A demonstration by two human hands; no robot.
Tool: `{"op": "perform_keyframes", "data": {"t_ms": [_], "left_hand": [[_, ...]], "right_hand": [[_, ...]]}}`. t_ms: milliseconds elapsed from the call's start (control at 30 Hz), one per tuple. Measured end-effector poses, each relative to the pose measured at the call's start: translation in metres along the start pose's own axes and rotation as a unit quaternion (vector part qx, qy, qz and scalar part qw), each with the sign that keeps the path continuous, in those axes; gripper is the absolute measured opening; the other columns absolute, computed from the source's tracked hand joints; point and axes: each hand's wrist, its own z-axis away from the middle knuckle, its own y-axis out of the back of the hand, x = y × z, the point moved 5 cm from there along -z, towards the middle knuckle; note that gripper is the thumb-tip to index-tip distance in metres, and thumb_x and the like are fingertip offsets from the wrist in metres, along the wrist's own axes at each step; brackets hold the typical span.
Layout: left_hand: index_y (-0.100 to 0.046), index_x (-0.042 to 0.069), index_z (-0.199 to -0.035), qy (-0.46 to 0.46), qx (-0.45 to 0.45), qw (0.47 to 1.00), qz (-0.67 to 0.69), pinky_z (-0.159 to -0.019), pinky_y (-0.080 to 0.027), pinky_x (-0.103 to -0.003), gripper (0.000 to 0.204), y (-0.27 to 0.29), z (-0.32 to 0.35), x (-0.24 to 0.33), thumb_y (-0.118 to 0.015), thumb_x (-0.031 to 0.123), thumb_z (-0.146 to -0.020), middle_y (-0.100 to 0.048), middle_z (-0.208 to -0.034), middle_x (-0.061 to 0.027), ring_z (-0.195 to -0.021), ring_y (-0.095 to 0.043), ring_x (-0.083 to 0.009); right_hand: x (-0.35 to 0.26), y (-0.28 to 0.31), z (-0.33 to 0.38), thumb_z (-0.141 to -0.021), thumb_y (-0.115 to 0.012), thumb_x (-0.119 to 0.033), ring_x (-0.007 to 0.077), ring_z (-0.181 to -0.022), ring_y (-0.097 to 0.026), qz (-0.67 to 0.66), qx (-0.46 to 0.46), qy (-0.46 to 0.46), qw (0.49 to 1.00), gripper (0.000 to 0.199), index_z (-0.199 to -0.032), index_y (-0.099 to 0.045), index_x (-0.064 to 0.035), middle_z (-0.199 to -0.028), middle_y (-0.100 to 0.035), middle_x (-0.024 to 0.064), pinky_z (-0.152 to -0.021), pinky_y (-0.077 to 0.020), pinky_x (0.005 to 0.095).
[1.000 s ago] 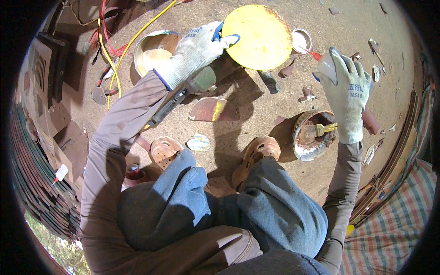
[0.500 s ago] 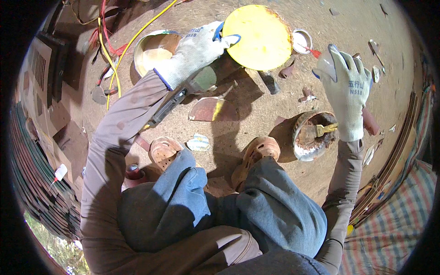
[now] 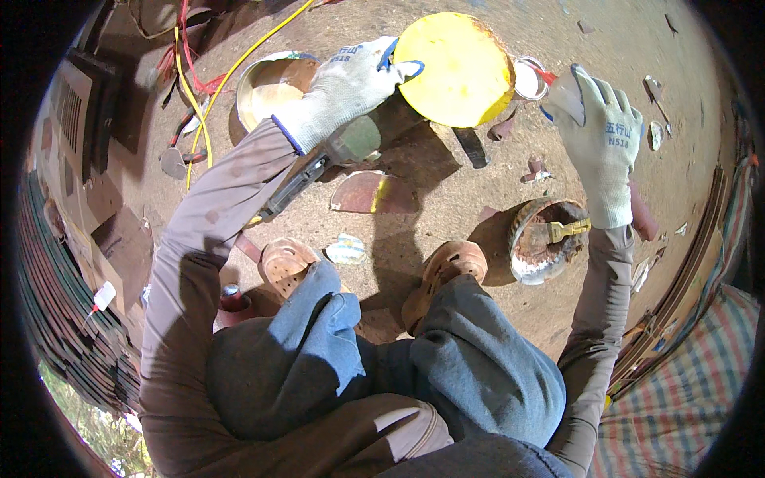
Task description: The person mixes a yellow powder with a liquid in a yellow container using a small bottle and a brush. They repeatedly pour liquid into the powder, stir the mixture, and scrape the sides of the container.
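Note:
My left hand, in a white knit glove with blue fingertips, grips the left edge of a round yellow disc. The disc is raised above the ground, its right edge rough and brown. To the right, my gloved right hand is closed around a translucent whitish bottle. A red tip points from it toward the disc's right edge. Close behind that tip lies a small round white tin. Behind my left wrist sits an open round tub, partly covered by the glove.
A bowl with a yellow-handled brush stands right of my shoes. A green power tool lies below my left hand. A brown half-disc lies between. Yellow cable runs at the left; a striped sheet lies at the right.
The yellow disc and my left hand have shifted slightly right and down in the picture. My right hand has moved slightly up, and the red tip sits closer to the bottle hand.

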Motion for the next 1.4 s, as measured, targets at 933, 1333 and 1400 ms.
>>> {"op": "perform_keyframes", "data": {"t_ms": [933,1333,1400], "left_hand": [[-0.062,0.009,-0.132,-0.043,0.153,0.987,0.003,-0.09,-0.054,-0.044,0.045,0.01,-0.026,-0.006,-0.059,0.04,-0.1,-0.07,-0.118,-0.0175,-0.107,-0.067,-0.0374],[-0.066,0.001,-0.119,-0.142,0.212,0.963,0.087,-0.082,-0.055,-0.038,0.033,0.018,-0.061,0.021,-0.064,0.025,-0.097,-0.072,-0.107,-0.0191,-0.093,-0.071,-0.0294],[-0.066,0.0,-0.119,-0.161,0.275,0.943,0.099,-0.082,-0.055,-0.038,0.029,0.046,-0.057,0.024,-0.063,0.02,-0.097,-0.073,-0.103,-0.019,-0.091,-0.071,-0.0277]], "right_hand": [[-0.041,-0.005,-0.028,-0.076,-0.086,-0.04,0.0307,-0.103,-0.068,-0.218,0.109,-0.012,0.97,0.064,-0.128,-0.066,-0.0078,-0.114,-0.071,0.012,-0.092,-0.0508,0.0421],[-0.017,-0.054,0.098,-0.088,-0.078,-0.01,0.0174,-0.112,-0.063,-0.664,0.084,-0.32,0.67,0.055,-0.137,-0.055,0.0037,-0.126,-0.065,0.0102,-0.1,-0.0489,0.0313],[-0.025,-0.061,0.116,-0.088,-0.077,-0.008,0.0177,-0.114,-0.062,-0.646,0.07,-0.333,0.683,0.054,-0.137,-0.055,0.0025,-0.126,-0.065,0.0095,-0.101,-0.0479,0.032]]}}
